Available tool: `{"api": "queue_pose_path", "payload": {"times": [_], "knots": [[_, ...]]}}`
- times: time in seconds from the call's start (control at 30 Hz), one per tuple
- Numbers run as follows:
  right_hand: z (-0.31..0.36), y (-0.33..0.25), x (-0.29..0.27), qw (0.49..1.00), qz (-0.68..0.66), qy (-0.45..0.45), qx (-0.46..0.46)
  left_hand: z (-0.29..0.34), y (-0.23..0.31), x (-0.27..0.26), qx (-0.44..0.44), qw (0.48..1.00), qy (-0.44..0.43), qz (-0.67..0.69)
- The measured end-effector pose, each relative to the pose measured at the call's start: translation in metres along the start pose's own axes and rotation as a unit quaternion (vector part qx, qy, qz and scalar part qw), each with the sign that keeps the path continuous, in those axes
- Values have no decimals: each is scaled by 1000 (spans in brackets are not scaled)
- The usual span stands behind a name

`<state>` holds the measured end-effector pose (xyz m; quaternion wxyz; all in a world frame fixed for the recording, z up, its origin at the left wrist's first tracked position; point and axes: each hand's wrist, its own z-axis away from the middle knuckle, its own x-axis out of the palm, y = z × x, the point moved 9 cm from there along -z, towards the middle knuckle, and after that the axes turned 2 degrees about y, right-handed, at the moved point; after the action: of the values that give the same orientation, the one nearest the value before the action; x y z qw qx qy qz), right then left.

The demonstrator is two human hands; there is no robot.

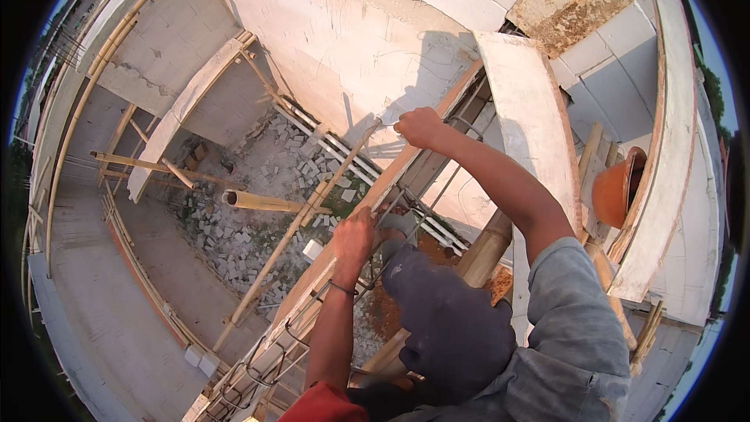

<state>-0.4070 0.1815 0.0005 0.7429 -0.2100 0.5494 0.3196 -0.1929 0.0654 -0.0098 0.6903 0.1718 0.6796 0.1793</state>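
Observation:
My right hand (419, 126) is closed round a slim, pale metal tool (387, 123), most of it hidden in my fist. Its tip reaches the upper end of a long wooden pole (320, 195); whether they touch I cannot tell. Closer to me, my left hand (355, 236) grips the top edge of a long wooden form board (400, 168). Steel bars and bent wire ties (258, 375) run along the board's inner side. My leg in dark cloth (449, 305) is bent beside them, with the foot partly hidden behind the steel.
Far below on the left lies broken block rubble (226, 227). A cut bamboo pole (266, 202) juts across it. On the right are a pale plank (527, 101), an orange bucket-like container (613, 191) and a thick bamboo (488, 246). A plastered wall (312, 39) rises ahead.

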Motion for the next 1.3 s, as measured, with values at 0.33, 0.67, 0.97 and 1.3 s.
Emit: {"api": "queue_pose_path", "payload": {"times": [0.33,0.67,0.97,1.3], "knots": [[33,17,-14,984,32,121,-130,-2,-10,-34,41,996,74,-31],[36,27,-17,982,60,127,-124,-11,-4,-43,43,996,77,-7],[5,31,4,983,67,122,-123,-27,-29,-19,-50,994,98,-23],[-4,25,7,983,56,94,-150,-40,-41,-8,-74,995,52,31]]}}
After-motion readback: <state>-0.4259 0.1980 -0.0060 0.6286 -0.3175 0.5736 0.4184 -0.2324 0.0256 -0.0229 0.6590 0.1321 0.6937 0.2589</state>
